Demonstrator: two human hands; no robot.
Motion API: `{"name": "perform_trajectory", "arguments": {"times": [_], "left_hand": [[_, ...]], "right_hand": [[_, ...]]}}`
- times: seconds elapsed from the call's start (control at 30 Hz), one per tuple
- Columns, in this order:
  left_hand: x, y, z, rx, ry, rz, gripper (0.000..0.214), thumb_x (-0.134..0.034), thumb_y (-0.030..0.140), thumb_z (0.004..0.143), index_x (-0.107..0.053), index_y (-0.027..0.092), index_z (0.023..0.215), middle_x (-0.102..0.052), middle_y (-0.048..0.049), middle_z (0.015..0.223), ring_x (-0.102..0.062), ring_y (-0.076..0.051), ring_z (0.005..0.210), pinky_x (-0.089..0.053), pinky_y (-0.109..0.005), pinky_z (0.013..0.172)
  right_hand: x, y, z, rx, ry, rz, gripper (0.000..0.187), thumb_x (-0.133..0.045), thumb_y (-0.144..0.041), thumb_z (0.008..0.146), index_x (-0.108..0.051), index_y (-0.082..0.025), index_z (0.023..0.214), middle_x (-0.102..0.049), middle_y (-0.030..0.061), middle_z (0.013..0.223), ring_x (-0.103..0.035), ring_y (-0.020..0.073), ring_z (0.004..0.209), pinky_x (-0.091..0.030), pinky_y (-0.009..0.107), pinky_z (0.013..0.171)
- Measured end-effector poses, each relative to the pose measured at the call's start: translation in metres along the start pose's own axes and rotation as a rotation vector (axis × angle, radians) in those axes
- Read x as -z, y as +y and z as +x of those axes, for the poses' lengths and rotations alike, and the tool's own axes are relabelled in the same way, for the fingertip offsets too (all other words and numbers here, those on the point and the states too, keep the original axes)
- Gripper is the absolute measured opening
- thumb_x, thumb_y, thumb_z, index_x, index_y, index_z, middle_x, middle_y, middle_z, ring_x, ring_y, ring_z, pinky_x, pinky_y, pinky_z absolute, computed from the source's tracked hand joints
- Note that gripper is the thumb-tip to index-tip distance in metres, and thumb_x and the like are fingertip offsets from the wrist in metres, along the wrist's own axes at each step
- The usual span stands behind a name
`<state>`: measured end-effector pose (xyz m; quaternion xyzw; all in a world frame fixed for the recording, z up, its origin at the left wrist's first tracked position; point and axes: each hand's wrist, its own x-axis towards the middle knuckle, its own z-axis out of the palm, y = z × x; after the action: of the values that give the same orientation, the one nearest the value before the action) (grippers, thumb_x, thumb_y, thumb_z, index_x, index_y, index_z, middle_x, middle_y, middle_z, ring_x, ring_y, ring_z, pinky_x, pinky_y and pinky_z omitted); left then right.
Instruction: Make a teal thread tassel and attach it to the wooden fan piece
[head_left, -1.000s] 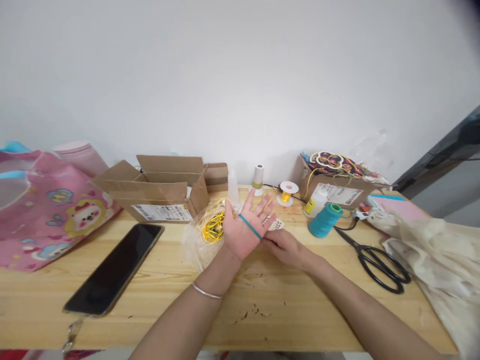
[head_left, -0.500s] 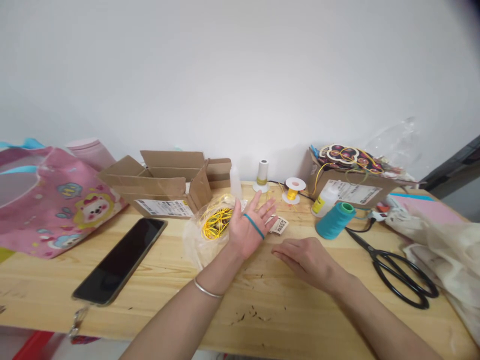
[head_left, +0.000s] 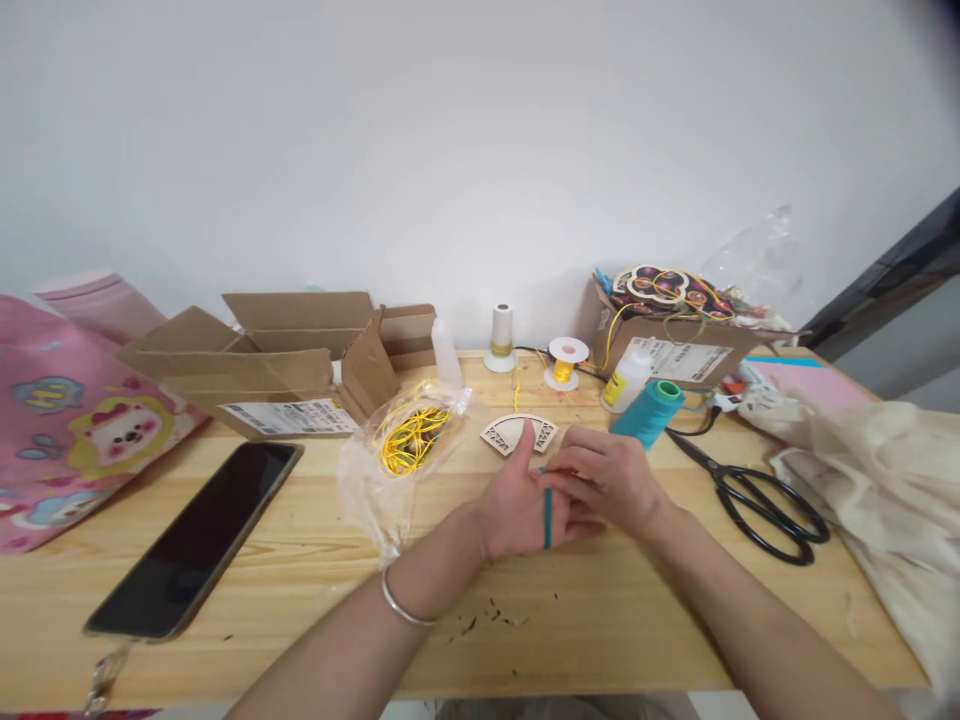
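wall (head_left: 450, 130): plain white | table (head_left: 300, 560): light wood | right edge: dark, perhaps doorway

Right hand (head_left: 607, 480) now on left hand (head_left: 517, 505) — touching teal band (head_left: 547, 520) (palm lowered).

Two hands, the left hand (head_left: 517, 505) and the right hand (head_left: 611, 480), are being shown. Two cardboard boxes (head_left: 262, 365) (head_left: 675, 350) are being counted, three thread spools (head_left: 501, 338) (head_left: 564, 362) (head_left: 646, 412), one phone (head_left: 196, 538), one pair of scissors (head_left: 757, 500), one wooden fan piece (head_left: 510, 433).
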<state>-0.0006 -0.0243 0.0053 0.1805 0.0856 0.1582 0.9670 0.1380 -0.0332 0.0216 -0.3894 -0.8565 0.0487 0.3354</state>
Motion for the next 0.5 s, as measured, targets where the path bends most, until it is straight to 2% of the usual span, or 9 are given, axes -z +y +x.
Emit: {"name": "perform_trajectory", "arguments": {"times": [0.1,0.23,0.3,0.37,0.43,0.5], "left_hand": [[0.000,-0.001,0.000,0.048,-0.012,0.053,0.086,-0.003,0.073,0.067,-0.061,0.013,0.088,-0.063,-0.0114,0.089,-0.054,-0.023,0.092,-0.028,-0.038,0.089],[-0.002,-0.002,-0.003,0.140,0.037,0.141,0.085,-0.006,0.070,0.071,-0.059,0.010,0.100,-0.060,-0.0136,0.101,-0.052,-0.023,0.099,-0.024,-0.039,0.093],[-0.004,-0.002,-0.006,0.188,0.018,0.203,0.075,-0.007,0.058,0.080,-0.055,0.008,0.107,-0.057,-0.0136,0.107,-0.049,-0.022,0.104,-0.022,-0.039,0.095],[-0.008,0.000,-0.010,0.243,-0.034,0.258,0.060,-0.008,0.039,0.086,-0.051,0.007,0.112,-0.057,-0.0122,0.108,-0.048,-0.021,0.108,-0.019,-0.040,0.096],[-0.011,0.003,-0.014,0.284,-0.089,0.280,0.053,-0.009,0.024,0.085,-0.049,0.007,0.115,-0.060,-0.0105,0.103,-0.050,-0.022,0.107,-0.017,-0.041,0.097],[-0.014,0.008,-0.017,0.256,-0.138,0.264,0.053,-0.011,0.021,0.082,-0.049,0.007,0.116,-0.061,-0.0114,0.100,-0.051,-0.025,0.105,-0.016,-0.044,0.097]], "right_hand": [[0.001,0.005,0.001,-0.122,-0.038,0.121,0.026,-0.054,-0.038,0.077,-0.062,-0.016,0.067,-0.055,0.0011,0.063,-0.047,0.0066,0.054,-0.032,0.017,0.048],[-0.001,0.009,0.002,-0.373,-0.181,0.358,0.022,-0.057,-0.036,0.073,-0.062,-0.014,0.069,-0.055,0.0002,0.059,-0.046,0.0076,0.053,-0.034,0.018,0.047],[-0.003,0.010,0.002,-0.492,-0.239,0.510,0.023,-0.057,-0.035,0.072,-0.061,-0.013,0.068,-0.054,-0.0008,0.056,-0.044,0.0071,0.050,-0.033,0.017,0.044],[-0.006,0.009,0.002,-0.558,-0.267,0.620,0.024,-0.056,-0.035,0.072,-0.060,-0.011,0.066,-0.052,-0.0015,0.053,-0.043,0.0065,0.048,-0.033,0.017,0.042],[-0.010,0.008,0.003,-0.566,-0.303,0.638,0.027,-0.054,-0.036,0.073,-0.060,-0.011,0.067,-0.054,-0.0010,0.055,-0.045,0.0066,0.048,-0.034,0.017,0.043],[-0.014,0.006,0.003,-0.536,-0.368,0.598,0.030,-0.047,-0.035,0.079,-0.061,-0.009,0.072,-0.058,0.0011,0.061,-0.050,0.0073,0.053,-0.037,0.018,0.049]]}}
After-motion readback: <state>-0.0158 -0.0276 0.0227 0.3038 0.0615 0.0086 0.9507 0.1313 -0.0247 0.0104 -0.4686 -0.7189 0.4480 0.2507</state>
